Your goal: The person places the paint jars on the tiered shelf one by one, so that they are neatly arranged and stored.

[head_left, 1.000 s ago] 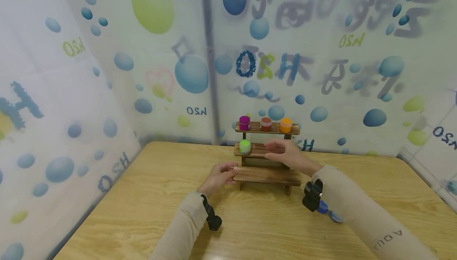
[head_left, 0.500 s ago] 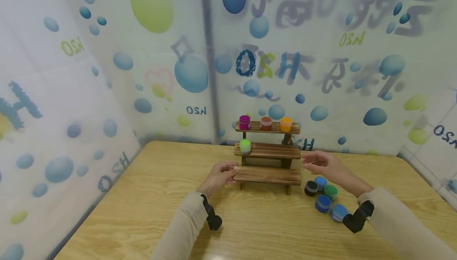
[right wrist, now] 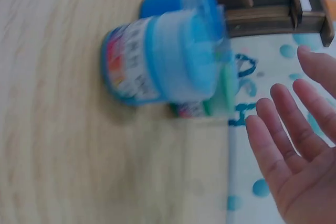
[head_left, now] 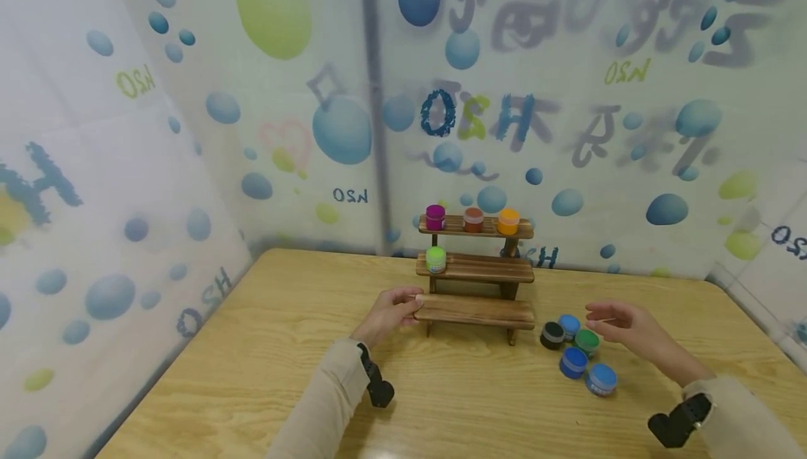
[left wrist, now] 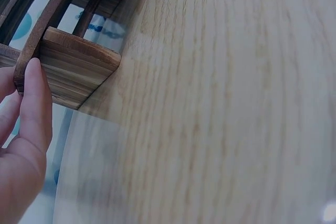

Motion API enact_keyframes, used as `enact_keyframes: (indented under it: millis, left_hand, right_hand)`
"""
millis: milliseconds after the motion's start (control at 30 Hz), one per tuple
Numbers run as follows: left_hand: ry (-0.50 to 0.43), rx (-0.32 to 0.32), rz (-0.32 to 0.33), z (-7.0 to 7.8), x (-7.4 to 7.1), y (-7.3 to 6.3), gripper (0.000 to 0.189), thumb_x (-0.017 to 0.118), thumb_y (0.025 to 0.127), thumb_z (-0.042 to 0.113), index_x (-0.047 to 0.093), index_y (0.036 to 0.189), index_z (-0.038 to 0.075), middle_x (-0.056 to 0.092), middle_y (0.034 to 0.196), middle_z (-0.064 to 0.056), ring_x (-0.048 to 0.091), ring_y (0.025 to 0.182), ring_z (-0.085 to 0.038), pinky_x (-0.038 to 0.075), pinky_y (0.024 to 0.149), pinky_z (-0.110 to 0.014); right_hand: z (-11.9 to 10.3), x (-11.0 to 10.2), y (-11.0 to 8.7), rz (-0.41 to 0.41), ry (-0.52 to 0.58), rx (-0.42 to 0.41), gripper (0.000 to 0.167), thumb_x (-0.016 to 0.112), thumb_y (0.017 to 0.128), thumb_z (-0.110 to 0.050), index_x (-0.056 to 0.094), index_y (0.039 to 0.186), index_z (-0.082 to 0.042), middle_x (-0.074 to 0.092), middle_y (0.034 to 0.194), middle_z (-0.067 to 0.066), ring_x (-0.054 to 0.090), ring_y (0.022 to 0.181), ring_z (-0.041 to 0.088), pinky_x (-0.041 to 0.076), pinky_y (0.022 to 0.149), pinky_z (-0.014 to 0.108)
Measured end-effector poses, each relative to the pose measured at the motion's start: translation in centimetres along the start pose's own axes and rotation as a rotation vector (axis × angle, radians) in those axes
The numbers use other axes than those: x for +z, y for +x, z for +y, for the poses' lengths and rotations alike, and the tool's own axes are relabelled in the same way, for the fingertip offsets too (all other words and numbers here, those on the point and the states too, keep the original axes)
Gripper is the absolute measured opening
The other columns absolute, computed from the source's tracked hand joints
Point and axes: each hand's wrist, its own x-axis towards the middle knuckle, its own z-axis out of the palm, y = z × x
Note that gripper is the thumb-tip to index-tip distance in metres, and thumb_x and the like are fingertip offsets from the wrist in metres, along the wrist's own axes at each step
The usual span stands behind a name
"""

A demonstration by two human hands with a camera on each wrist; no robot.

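A three-tier wooden stand [head_left: 479,309] rises on the table. My left hand [head_left: 387,315] pinches the left end of its lowest board, thumb above and fingers below, and the left wrist view shows the fingertips [left wrist: 33,72] on that board's edge. Over the table to the right, my right hand [head_left: 639,336] holds nothing, its fingers spread in the right wrist view. Just left of it several paint jars cluster: a black jar [head_left: 553,335], a green jar [head_left: 587,342], a dark blue jar [head_left: 573,362] and two light blue jars, the nearer light blue jar [right wrist: 157,59] largest in the right wrist view.
On the top tier stand a purple jar [head_left: 435,218], a brown jar [head_left: 473,220] and an orange jar [head_left: 508,221]. A light green jar [head_left: 436,260] occupies the middle tier's left end. Behind the table [head_left: 277,347] runs a wall [head_left: 567,80] printed with bubbles.
My right hand has drawn back from the middle tier, rightward and down toward the loose jars, uncovering them. The light green jar stays where it was, and my left hand keeps its grip.
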Motion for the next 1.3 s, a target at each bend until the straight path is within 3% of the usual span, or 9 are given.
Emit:
enact_keyframes:
  millis: [167,267,467,733,967,1300]
  left_hand:
    - [0.016,-0.014,-0.001,0.1,0.0,-0.1,0.036,0.056,0.088,0.012,0.051,0.121,-0.001,0.053,0.092,-0.007,0.054,0.072,-0.012,0.053,0.068,-0.031]
    - [0.021,-0.019,-0.002,0.2,0.0,-0.2,0.036,0.056,0.088,0.013,0.051,0.121,0.0,0.052,0.092,-0.007,0.053,0.072,-0.012,0.053,0.068,-0.032]
    - [0.018,-0.024,0.002,0.2,0.0,-0.2,0.036,0.057,0.088,0.014,0.052,0.12,0.001,0.052,0.093,-0.008,0.054,0.073,-0.012,0.053,0.068,-0.029]
    - [-0.007,-0.015,0.009,0.1,0.1,-0.2,0.034,0.057,0.087,0.01,0.052,0.119,-0.001,0.052,0.09,-0.006,0.053,0.07,-0.011,0.053,0.066,-0.028]
    - [-0.005,-0.019,0.011,0.2,0.1,-0.2,0.034,0.056,0.088,0.01,0.052,0.119,-0.002,0.053,0.089,-0.006,0.053,0.07,-0.011,0.053,0.066,-0.029]
    - [0.004,-0.024,0.019,0.0,0.1,0.0,0.034,0.057,0.087,0.012,0.053,0.119,0.0,0.054,0.089,-0.006,0.054,0.069,-0.011,0.053,0.064,-0.028]
  right_hand:
    - [1.3,-0.2,-0.5,-0.02,0.054,0.04,0.05,0.055,0.089,-0.017,0.038,0.123,0.015,0.046,0.115,0.033,0.056,0.082,0.001,0.053,0.069,0.035]
    - [2.0,-0.1,-0.7,-0.003,0.041,0.079,0.053,0.057,0.088,-0.02,0.039,0.123,0.015,0.049,0.114,0.031,0.057,0.083,0.005,0.053,0.068,0.032]
    - [3.2,0.4,-1.0,0.008,0.003,0.089,0.05,0.056,0.088,-0.022,0.042,0.121,0.012,0.051,0.113,0.028,0.057,0.087,0.017,0.052,0.067,0.03]
    - [3.6,1.4,-1.0,-0.01,0.04,0.112,0.05,0.06,0.086,-0.021,0.043,0.121,0.011,0.046,0.117,0.03,0.052,0.098,0.038,0.053,0.069,0.03]
    - [3.3,1.8,-0.9,0.002,0.001,0.111,0.051,0.061,0.085,-0.021,0.044,0.121,0.01,0.047,0.115,0.029,0.051,0.1,0.04,0.052,0.071,0.031]
    - [3.4,2.0,-0.4,-0.015,-0.025,0.168,0.054,0.062,0.084,-0.028,0.045,0.122,0.006,0.05,0.114,0.023,0.052,0.1,0.034,0.05,0.075,0.035]
